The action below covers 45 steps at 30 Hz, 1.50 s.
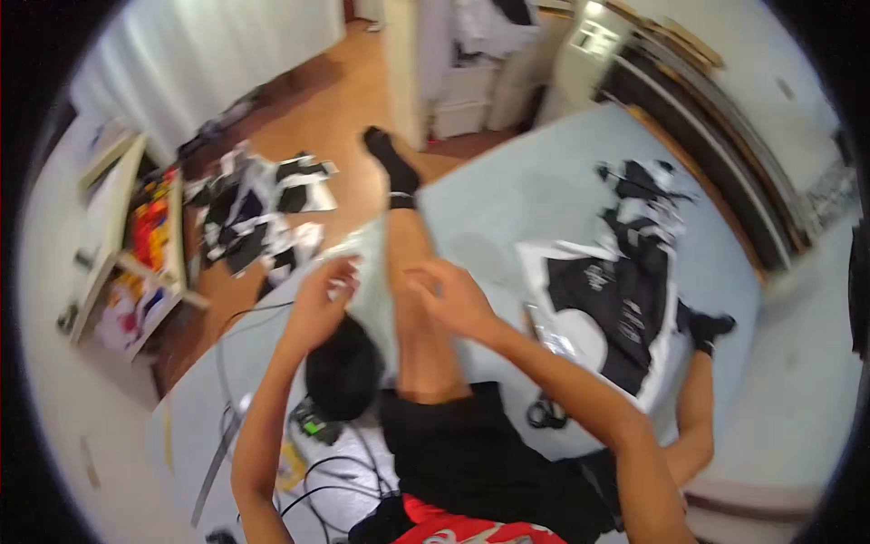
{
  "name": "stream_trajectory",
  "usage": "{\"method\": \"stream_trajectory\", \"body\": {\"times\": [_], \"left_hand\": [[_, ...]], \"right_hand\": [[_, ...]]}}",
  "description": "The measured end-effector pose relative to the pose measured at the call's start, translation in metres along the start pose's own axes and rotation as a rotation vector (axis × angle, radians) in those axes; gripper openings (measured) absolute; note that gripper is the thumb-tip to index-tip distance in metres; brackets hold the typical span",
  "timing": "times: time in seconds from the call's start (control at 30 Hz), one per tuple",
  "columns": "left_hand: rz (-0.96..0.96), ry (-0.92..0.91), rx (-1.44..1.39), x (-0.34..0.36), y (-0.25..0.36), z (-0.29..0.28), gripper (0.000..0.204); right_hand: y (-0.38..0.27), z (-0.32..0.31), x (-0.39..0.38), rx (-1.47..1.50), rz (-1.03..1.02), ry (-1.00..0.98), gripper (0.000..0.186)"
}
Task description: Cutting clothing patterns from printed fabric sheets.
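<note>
My left hand (322,304) is raised over the pale blue surface, its fingers bent and somewhat apart, with nothing visible in them. Just below it is a rounded black object (344,367) whose kind I cannot make out. My right hand (449,295) hovers above my outstretched leg (412,272), thumb and forefinger apart, and I see nothing in it either. Shiny clear plastic (365,249) lies beside the leg, close to the left hand. Right of my right forearm rests a black printed sheet with a white border (607,304), a silvery packet (548,331) along its edge.
Black loops (546,412) lie below the packet. Dark cables (349,476), a yellow item (290,467) and a black-and-green device (313,422) are at lower left. Black-and-white scraps (249,208) cover part of the floor. Crumpled black-and-white material (643,199) lies far right; a shelf (149,245) stands left.
</note>
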<state>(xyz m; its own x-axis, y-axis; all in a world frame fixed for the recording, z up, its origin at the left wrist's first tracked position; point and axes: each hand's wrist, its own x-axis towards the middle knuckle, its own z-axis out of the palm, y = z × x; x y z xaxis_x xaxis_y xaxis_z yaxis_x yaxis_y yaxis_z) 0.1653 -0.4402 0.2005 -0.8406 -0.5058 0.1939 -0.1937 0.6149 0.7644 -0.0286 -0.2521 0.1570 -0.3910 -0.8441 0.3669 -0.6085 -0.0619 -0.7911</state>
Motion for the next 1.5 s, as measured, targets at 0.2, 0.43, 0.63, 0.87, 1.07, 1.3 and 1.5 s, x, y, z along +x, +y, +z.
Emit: {"method": "stream_trajectory", "body": {"times": [0.2, 0.43, 0.63, 0.87, 1.07, 1.3, 1.5], "left_hand": [[0.185, -0.489, 0.100, 0.081, 0.032, 0.242, 0.034], [0.071, -0.064, 0.387, 0.146, 0.048, 0.409, 0.080], [0.109, 0.034, 0.570, 0.147, 0.031, 0.435, 0.081], [-0.021, -0.059, 0.230, 0.180, -0.016, 0.426, 0.039], [-0.382, -0.027, -0.722, 0.221, -0.014, 0.330, 0.024], [-0.366, -0.089, -0.905, 0.206, -0.013, 0.184, 0.024], [-0.526, -0.166, -1.008, 0.229, -0.054, 0.204, 0.021]], "right_hand": [[0.038, -0.102, -0.229, -0.647, 0.639, -0.004, 0.080], [0.055, -0.088, -0.321, -0.665, 0.673, -0.083, 0.074], [0.012, -0.127, -0.388, -0.803, 0.630, -0.496, 0.043], [0.079, -0.191, -0.380, -1.013, 0.610, 0.212, 0.034], [0.066, -0.187, -0.324, -0.368, 1.106, -0.069, 0.030], [0.068, -0.130, -0.269, -0.698, 0.580, 0.456, 0.062], [0.189, -0.126, -0.323, -0.815, 0.485, 0.097, 0.032]]}}
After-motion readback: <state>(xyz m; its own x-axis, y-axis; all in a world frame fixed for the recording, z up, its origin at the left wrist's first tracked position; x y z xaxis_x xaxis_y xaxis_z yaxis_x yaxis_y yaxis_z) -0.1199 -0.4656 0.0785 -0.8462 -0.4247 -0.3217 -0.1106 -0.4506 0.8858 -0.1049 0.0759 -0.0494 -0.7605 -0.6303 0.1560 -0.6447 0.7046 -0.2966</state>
